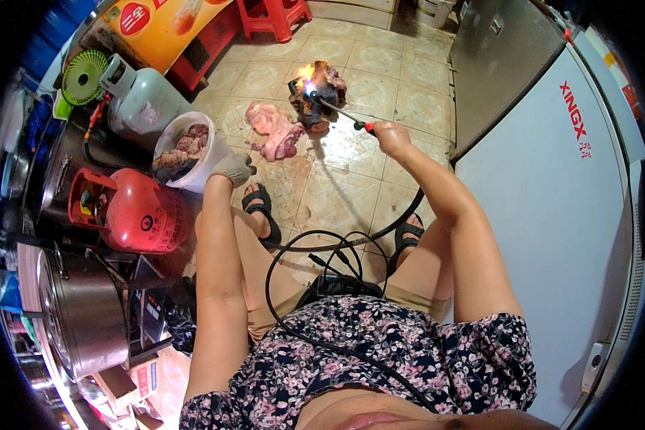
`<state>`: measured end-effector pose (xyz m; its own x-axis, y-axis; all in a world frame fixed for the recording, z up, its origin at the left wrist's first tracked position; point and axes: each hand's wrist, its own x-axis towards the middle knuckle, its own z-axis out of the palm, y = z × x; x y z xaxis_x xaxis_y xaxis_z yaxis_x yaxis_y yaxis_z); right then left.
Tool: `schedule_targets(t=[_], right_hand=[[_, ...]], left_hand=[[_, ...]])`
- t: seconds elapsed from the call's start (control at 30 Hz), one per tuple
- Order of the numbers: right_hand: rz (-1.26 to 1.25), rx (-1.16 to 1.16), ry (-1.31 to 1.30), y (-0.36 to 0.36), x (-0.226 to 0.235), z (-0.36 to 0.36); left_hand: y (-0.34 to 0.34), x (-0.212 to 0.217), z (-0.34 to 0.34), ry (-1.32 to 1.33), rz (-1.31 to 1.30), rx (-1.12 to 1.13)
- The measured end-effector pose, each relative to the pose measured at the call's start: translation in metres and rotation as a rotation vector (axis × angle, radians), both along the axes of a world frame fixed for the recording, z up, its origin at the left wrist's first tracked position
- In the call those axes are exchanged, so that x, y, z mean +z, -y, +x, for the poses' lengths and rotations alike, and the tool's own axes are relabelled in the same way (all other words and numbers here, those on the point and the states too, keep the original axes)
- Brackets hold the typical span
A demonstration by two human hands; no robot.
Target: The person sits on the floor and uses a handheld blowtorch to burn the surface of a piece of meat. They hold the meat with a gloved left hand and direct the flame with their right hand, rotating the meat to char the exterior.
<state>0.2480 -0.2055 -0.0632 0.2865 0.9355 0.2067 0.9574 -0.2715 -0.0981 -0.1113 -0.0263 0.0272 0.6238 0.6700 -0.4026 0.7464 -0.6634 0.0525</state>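
My right hand (pixel 389 134) grips the red-handled gas torch (pixel 340 113), and its flame plays on a dark charred piece of meat (pixel 317 92) on the tiled floor. A pale raw piece of meat (pixel 274 130) lies just left of it. My left hand (pixel 232 169), in a grey glove, hangs by the rim of a white bucket (pixel 206 165) filled with meat pieces; it holds nothing that I can see. A black hose (pixel 380 231) runs from the torch past my sandalled feet.
A red gas cylinder (pixel 137 213) lies on its side at left, with a grey-green cylinder (pixel 140 99) behind it. A steel pot (pixel 79 315) stands at lower left. A white chest freezer (pixel 552 215) fills the right. A red stool (pixel 272 14) stands far back.
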Motion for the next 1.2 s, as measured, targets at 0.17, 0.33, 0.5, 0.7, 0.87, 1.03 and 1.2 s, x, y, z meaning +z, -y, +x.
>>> schedule_targets(t=[0.17,0.33,0.5,0.7,0.87,1.03,1.2], right_hand=[[0.010,0.006,-0.010,-0.001,-0.001,0.003],[0.007,0.003,0.057,0.000,-0.002,0.005],[0.009,-0.007,0.054,-0.002,-0.002,0.005],[-0.019,-0.030,0.058,-0.001,0.001,0.004],[-0.045,-0.027,0.023,-0.001,0.012,-0.002],[-0.020,-0.012,0.014,-0.003,0.005,0.001],[-0.038,-0.020,0.040,-0.004,0.001,0.004]], left_hand=[[0.002,0.005,0.002,-0.032,0.021,-0.028],[0.006,0.006,0.000,0.015,0.004,-0.002],[0.007,0.006,-0.002,0.040,0.003,0.005],[0.016,0.016,0.001,0.039,0.001,0.005],[0.008,0.005,-0.004,0.076,-0.022,0.033],[0.005,0.002,-0.005,0.080,-0.039,0.034],[0.008,0.007,-0.003,0.072,-0.022,0.018]])
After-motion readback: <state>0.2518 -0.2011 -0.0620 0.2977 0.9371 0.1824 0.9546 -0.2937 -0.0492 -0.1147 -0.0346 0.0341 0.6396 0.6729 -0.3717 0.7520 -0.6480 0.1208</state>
